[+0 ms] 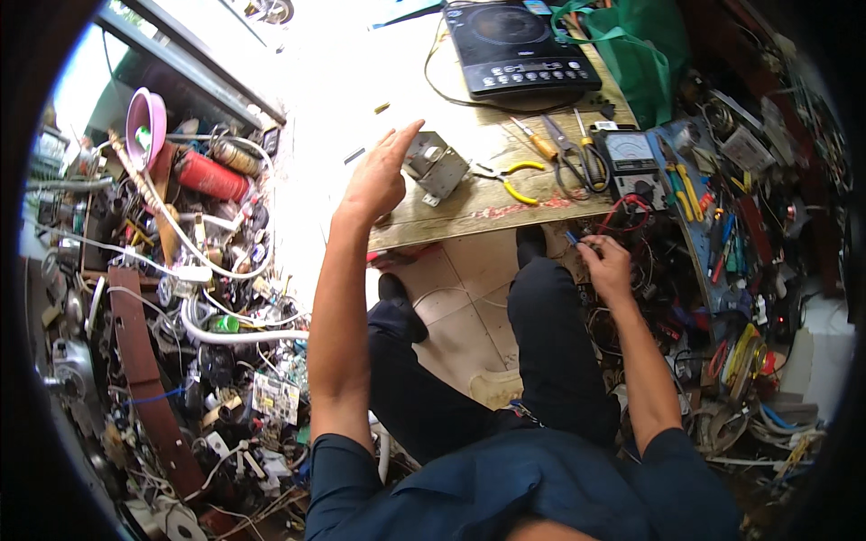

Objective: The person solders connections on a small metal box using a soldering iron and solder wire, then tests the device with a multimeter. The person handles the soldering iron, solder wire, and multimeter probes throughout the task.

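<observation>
My left hand (377, 180) is stretched out flat over the workbench (505, 215), its fingers straight and pointing away from me. Right beside it sits a boxy grey metal part (439, 169) with a bracket tab; whether the palm touches it I cannot tell. Lower down, off the bench's front edge, my right hand (609, 268) pinches a small blue object (572, 238) between thumb and fingers. Its kind is too small to make out. Yellow-handled pliers (519, 183) lie to the right of the metal part.
An induction cooker (514, 41) stands at the back, by a green bag (642, 54). Scissors (564, 149), a screwdriver (534, 137) and an analog multimeter (631, 149) lie at the right. Heaped wires, a red cylinder (212, 176) and circuit boards (273, 397) crowd both sides.
</observation>
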The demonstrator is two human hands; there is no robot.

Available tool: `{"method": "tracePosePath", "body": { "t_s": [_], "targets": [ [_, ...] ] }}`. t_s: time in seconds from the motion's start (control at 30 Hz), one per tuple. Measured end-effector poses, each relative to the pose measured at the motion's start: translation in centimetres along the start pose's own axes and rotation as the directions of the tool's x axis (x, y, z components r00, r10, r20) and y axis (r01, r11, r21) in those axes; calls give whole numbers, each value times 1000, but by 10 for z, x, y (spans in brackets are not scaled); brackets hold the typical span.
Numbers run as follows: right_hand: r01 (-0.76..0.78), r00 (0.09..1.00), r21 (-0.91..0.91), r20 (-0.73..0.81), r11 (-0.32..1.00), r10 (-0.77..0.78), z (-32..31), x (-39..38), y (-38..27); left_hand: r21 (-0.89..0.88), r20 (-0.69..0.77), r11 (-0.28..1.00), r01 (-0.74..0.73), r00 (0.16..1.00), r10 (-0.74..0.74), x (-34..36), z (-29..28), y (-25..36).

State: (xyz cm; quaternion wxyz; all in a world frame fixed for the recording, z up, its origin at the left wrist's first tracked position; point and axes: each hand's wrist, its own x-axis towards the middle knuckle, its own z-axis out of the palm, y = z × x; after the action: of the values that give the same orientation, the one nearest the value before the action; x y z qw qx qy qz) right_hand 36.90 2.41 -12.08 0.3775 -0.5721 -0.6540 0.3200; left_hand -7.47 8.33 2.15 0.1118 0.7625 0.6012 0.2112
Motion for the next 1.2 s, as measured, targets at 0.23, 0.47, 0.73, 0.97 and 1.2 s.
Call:
{"method": "tracePosePath", "body": {
  "t_s": [0.23, 0.47, 0.73, 0.97, 1.2],
  "targets": [
    [510, 828, -167, -171, 844, -534, -102, 26, -118, -187, -544, 982, 19, 830, -120, -48, 15, 49],
    [811, 585, -54, 117, 583, -803, -19, 40, -213, -340, -611, 868, -362, 786, 88, -59, 40, 141],
    [914, 406, -10, 47, 406, -913, 69, 48, -238, -220, -674, 918, -331, 732, 102, -76, 50, 93],
    [757, 628, -73, -193, 649, -754, 92, 51, -224, 17, -827, 986, -168, 552, 108, -74, 26, 69],
    [129, 950, 969, -182, 213, 253, 90, 99, -193, -268, -865, 878, -397, 501, -38, -73, 39, 74]
  ]
}}
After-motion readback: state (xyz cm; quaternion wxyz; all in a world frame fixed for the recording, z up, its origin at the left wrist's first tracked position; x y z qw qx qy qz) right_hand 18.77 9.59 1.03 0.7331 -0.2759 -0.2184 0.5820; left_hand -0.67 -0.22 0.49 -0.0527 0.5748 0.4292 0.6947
